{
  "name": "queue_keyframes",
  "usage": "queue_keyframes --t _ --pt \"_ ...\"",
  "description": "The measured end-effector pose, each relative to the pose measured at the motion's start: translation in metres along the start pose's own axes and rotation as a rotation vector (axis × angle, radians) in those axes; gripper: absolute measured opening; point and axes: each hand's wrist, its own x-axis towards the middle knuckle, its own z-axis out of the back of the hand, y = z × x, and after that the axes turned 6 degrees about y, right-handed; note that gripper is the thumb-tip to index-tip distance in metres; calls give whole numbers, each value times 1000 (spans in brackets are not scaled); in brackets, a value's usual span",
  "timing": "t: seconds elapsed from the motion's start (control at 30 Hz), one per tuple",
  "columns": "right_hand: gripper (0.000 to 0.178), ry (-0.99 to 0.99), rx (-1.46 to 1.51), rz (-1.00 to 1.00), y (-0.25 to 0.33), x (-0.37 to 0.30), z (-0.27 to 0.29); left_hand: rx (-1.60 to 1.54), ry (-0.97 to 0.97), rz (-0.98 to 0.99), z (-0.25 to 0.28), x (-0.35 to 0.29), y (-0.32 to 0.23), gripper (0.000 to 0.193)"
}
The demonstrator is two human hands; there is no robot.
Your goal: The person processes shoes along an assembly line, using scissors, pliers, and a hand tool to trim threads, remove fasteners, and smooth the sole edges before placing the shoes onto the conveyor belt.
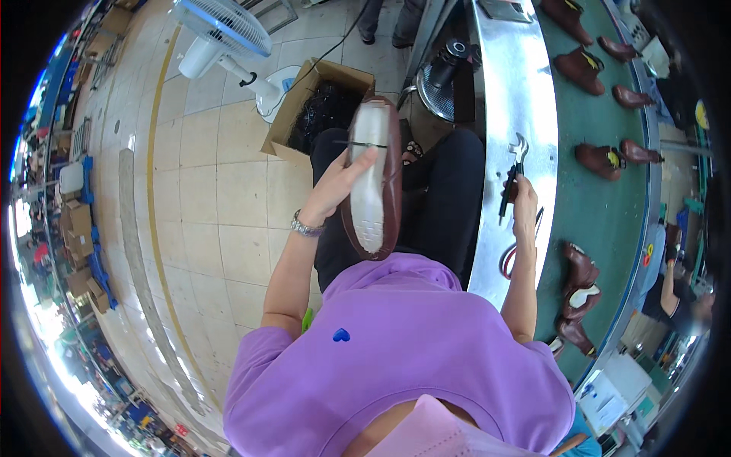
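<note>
My left hand [340, 185] grips a brown leather shoe [392, 164] above my lap, its pale sole side turned up. The thumb presses on that white bottom, just below a thin dark band that crosses it. At the metal bench my right hand [524, 199] is closed around the black handle of pliers [519, 148] with a hooked silver head. Part of the handles is hidden by the fingers. Close to my right forearm lies a red-handled tool [508, 261], partly covered by the arm.
Right of the steel bench [495, 91], a green conveyor belt [560, 206] carries several brown shoes [598, 160]. Ahead stand a cardboard box [285, 137] of black scraps and a white fan [221, 30]. A round-based black stand [442, 84] sits beside the bench. Another person's legs [392, 15] show beyond.
</note>
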Motion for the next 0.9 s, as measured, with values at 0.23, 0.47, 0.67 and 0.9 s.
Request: queue_keyframes --t 0.23,0.47,0.67,0.9 --pt "33 578 96 110 109 -57 -50 45 -44 -100 -19 7 3 70" --pt "47 959 298 -50 139 -69 -87 476 -182 71 -16 20 -4 63" --pt "48 1057 181 -191 155 -41 -92 501 -569 -574 -20 56 -10 34" --pt "44 867 -164 -46 156 -49 -100 560 -671 -705 -20 58 -8 17"
